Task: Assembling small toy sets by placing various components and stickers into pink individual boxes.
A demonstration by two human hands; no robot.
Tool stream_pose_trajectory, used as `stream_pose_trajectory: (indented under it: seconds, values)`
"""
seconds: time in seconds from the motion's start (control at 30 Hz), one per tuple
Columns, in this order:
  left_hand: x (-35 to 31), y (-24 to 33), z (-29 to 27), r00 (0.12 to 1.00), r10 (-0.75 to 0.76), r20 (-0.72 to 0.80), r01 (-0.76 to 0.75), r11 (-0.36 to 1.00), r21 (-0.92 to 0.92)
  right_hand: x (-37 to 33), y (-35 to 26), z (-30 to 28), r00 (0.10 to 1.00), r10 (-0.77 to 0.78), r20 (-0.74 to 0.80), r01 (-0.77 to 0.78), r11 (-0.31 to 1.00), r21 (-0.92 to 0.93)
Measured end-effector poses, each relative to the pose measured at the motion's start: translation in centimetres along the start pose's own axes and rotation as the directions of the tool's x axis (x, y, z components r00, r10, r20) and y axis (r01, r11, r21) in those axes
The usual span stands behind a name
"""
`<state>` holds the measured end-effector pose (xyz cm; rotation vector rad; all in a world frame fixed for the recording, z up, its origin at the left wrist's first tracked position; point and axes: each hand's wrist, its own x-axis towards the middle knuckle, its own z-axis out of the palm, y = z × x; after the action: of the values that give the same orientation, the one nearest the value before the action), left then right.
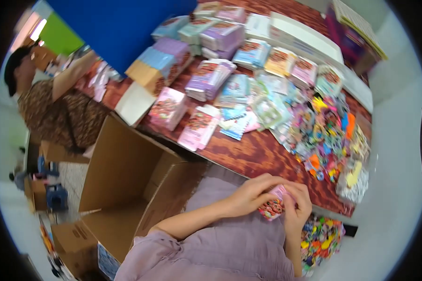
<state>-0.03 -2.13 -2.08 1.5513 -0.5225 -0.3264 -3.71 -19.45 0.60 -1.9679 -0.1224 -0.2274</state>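
My left hand (249, 193) and my right hand (299, 200) meet over my lap, just off the near edge of the table. Between them they hold a small pink carton (271, 209) with a colourful printed front, tilted. My left fingers wrap round its far side, while the right thumb and fingers press at its top end. Whether the top flap is open I cannot tell. Beyond my hands, a pink flat carton (199, 127) lies on the wood-patterned table (248, 157), with small blue and white packets (235, 125) beside it.
Stacked cartons (211, 77) in several colours cover the far table. A heap of small colourful plastic pieces (328, 136) spreads at right; more fill a container (321, 241) below. An open cardboard box (122, 182) stands at my left. Another person (56, 103) works beyond a blue panel (122, 28).
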Motion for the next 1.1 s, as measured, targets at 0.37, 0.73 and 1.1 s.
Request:
stream_pose_trajectory:
  seconds: [0.37, 0.73, 1.1]
  values:
    - [-1.5, -2.0, -1.0, 0.949, -0.043, -0.311, 0.078, 0.992, 0.1, 1.7, 1.4, 5.1, 0.981, 0.192, 0.031, -0.192, 0.932, 0.309]
    - [-1.6, 4.8, -24.1, 0.599, 0.14, -0.789, 0.539, 0.658, 0.525, 2.5, 1.6, 6.5, 0.899, 0.23, 0.373, -0.338, 0.905, 0.259]
    - [-3.1, 2.6, -22.9, 0.746, 0.255, -0.615, 0.553, 0.277, 0.786, 8.3, -0.5, 16.2, 0.618, 0.182, 0.765, -0.653, 0.66, 0.371]
